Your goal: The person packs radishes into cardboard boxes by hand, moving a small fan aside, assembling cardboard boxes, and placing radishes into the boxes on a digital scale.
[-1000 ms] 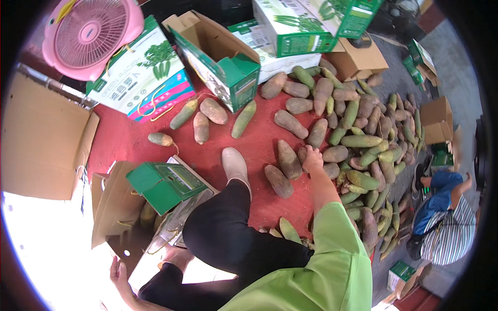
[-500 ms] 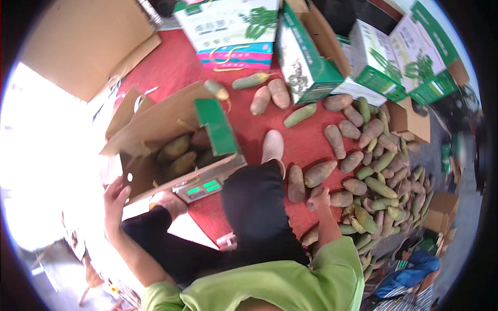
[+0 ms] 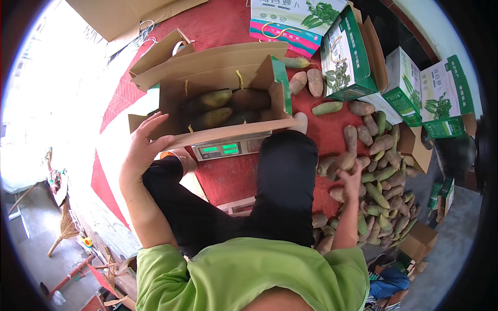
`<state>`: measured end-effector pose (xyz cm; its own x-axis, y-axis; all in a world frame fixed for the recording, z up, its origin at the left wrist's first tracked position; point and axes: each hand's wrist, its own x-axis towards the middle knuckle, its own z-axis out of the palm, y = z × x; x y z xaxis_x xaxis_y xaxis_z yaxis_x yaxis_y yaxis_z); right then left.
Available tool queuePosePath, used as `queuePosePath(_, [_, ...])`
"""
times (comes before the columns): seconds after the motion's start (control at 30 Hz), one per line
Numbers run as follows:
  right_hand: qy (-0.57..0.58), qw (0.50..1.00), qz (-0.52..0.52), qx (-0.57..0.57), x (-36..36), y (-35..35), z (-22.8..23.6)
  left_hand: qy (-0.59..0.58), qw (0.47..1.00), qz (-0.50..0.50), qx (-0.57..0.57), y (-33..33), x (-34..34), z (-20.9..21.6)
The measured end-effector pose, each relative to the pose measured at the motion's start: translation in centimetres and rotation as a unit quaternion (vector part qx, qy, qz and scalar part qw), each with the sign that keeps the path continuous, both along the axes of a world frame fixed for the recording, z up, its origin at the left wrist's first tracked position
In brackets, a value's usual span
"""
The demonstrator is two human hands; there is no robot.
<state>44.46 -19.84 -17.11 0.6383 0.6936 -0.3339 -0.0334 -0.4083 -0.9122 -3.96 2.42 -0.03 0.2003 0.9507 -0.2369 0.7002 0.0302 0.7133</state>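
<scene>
My left hand (image 3: 142, 145) has its fingers and thumb spread at the near left corner of an open cardboard box (image 3: 223, 133), touching its edge. Inside the box lie several dark green radishes (image 3: 215, 118). Beneath it is a scale (image 3: 224, 149) with a lit green display. To the right, my right hand (image 3: 353, 179) is closed around a brownish, soil-covered radish (image 3: 342, 164), lifted over the heap. Around that hand lie many loose radishes (image 3: 381, 194), some green, some brown with soil.
A red mat (image 3: 228, 181) covers the ground. Printed green-and-white boxes (image 3: 345, 62) stand at the far right. Another large cardboard piece (image 3: 114, 15) lies at the far left. A broom (image 3: 65, 228) and scraps are at the lower left. My legs (image 3: 288, 186) straddle the scale.
My view has turned, so the box sits nearer the middle. My right hand, low among the radishes before, is now higher with a radish in it. My left hand stays by the box corner.
</scene>
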Motion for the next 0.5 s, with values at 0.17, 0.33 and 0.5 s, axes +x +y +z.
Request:
queuePosePath(0.17, [-0.071,0.969,0.137,0.192,-3.5,9.8,14.4,0.017,0.999,-0.014,-0.039,0.1,0.7,0.7])
queuePosePath(0.33, [-0.149,0.891,0.353,0.244,-11.4,18.8,21.6,0.024,0.999,-0.021,-0.008,-0.2,-0.2,0.0])
queuePosePath(0.5, [-0.362,0.767,0.475,0.232,-16.8,23.8,19.6,-0.035,0.998,-0.007,-0.055,0.3,0.7,0.2])
